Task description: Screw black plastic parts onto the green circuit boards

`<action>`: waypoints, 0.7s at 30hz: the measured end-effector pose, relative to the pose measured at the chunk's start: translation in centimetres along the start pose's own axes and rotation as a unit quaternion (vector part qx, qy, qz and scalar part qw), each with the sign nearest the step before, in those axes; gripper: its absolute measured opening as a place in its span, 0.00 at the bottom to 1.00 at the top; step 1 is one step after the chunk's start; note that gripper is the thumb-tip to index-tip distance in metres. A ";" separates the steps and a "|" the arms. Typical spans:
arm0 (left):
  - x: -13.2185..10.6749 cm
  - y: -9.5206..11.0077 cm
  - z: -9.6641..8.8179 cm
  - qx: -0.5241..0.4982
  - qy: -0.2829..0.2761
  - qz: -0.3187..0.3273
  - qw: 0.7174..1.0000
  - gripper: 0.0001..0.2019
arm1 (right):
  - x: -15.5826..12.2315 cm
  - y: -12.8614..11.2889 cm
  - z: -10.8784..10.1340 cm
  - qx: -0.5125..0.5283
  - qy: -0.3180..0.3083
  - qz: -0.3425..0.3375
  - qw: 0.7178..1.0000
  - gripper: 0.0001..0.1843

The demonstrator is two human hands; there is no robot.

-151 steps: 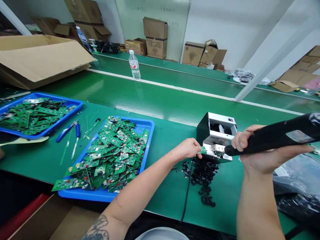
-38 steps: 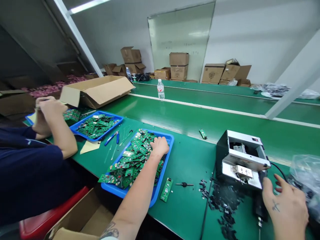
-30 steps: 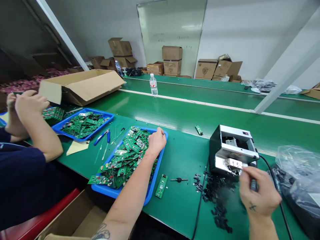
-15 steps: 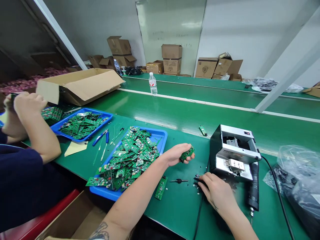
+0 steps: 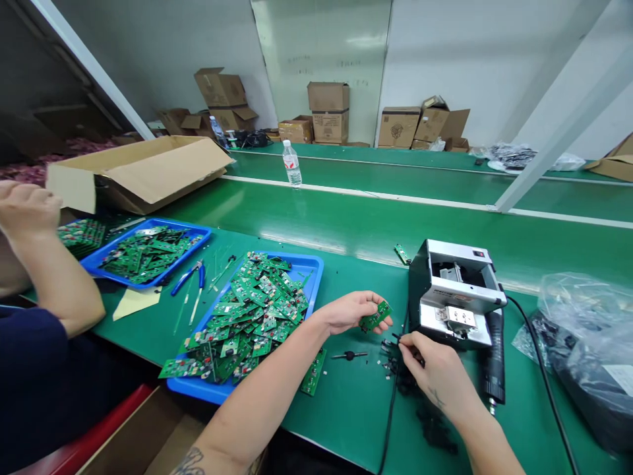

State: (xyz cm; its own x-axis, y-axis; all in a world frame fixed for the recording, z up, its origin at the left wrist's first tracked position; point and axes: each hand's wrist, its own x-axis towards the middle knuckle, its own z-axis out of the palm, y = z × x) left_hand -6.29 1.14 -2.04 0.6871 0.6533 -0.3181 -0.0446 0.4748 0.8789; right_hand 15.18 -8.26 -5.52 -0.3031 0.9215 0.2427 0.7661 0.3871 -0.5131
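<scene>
My left hand [image 5: 349, 310] holds a small green circuit board [image 5: 374, 315] between thumb and fingers, just right of the blue tray [image 5: 307, 265] piled with several green boards. My right hand [image 5: 435, 373] rests over the heap of small black plastic parts [image 5: 435, 429] and pinches one small black part [image 5: 394, 339] at its fingertips, close under the held board. Directly behind it stands the grey metal box machine [image 5: 452, 293]. The black electric screwdriver [image 5: 494, 359] lies on the table to the right of my hand.
A loose board [image 5: 312, 373] and a small black bit [image 5: 349, 355] lie by the tray. Another person's arm [image 5: 44, 264] works at the left beside a second blue tray [image 5: 143, 247] and blue pliers [image 5: 188, 277]. A plastic bag [image 5: 583, 349], cardboard box [image 5: 138, 168] and water bottle [image 5: 291, 163] stand around.
My left hand left the tray with one board and brought it toward the machine. My right hand let go of the screwdriver, moved to the black parts and pinched one.
</scene>
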 end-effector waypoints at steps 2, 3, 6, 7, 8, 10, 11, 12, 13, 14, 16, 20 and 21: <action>0.2 -0.2 0.2 0.000 0.002 0.032 0.999 0.17 | 0.1 -0.1 -0.3 0.030 0.002 0.007 1.000 0.09; 0.3 -0.3 0.3 0.001 0.003 0.045 0.999 0.18 | 0.2 -0.2 -0.4 0.045 0.006 0.011 0.999 0.09; 0.4 -0.5 0.6 -0.010 0.014 0.069 0.997 0.19 | 0.4 -0.3 -0.6 0.084 0.020 0.026 0.996 0.09; 0.5 -0.5 0.7 -0.019 0.019 0.072 0.997 0.17 | 0.4 -0.3 -0.7 0.094 0.025 0.031 0.995 0.08; 0.4 -0.5 0.8 -0.030 0.024 0.074 0.997 0.16 | 0.5 -0.3 -0.7 0.103 0.030 0.036 0.994 0.08; 0.4 -0.4 0.9 -0.047 0.032 0.072 0.996 0.15 | 0.5 -0.2 -0.7 0.115 0.039 0.043 0.992 0.09; 0.3 -0.4 0.9 -0.051 0.033 0.069 0.996 0.15 | 0.4 -0.2 -0.6 0.118 0.043 0.044 0.991 0.10; 0.3 -0.4 0.9 -0.055 0.032 0.065 0.996 0.16 | 0.4 -0.1 -0.6 0.120 0.046 0.044 0.991 0.11; 0.3 -0.4 0.8 -0.056 0.029 0.063 0.996 0.17 | 0.4 0.0 -0.6 0.120 0.048 0.042 0.991 0.11; 0.3 -0.4 0.7 -0.058 0.025 0.062 0.996 0.18 | 0.3 0.1 -0.5 0.119 0.049 0.039 0.991 0.11; 0.3 -0.6 0.4 -0.059 0.017 0.066 0.996 0.20 | 0.3 0.2 -0.5 0.114 0.046 0.032 0.992 0.11; 0.5 -0.9 0.0 -0.063 0.004 0.074 0.995 0.20 | 0.4 0.2 -0.4 0.101 0.033 0.015 0.994 0.11; 0.5 -0.9 0.0 -0.065 0.003 0.074 0.995 0.20 | 0.4 0.1 -0.3 0.097 0.029 0.010 0.995 0.11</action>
State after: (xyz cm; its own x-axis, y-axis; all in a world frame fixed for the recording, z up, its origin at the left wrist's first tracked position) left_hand -5.94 1.01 -2.99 0.6613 0.7252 -0.1919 -0.2385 0.4457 0.8628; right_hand 15.37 -7.83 -5.21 -0.2517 0.9281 0.2743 0.6468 0.3721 -0.6657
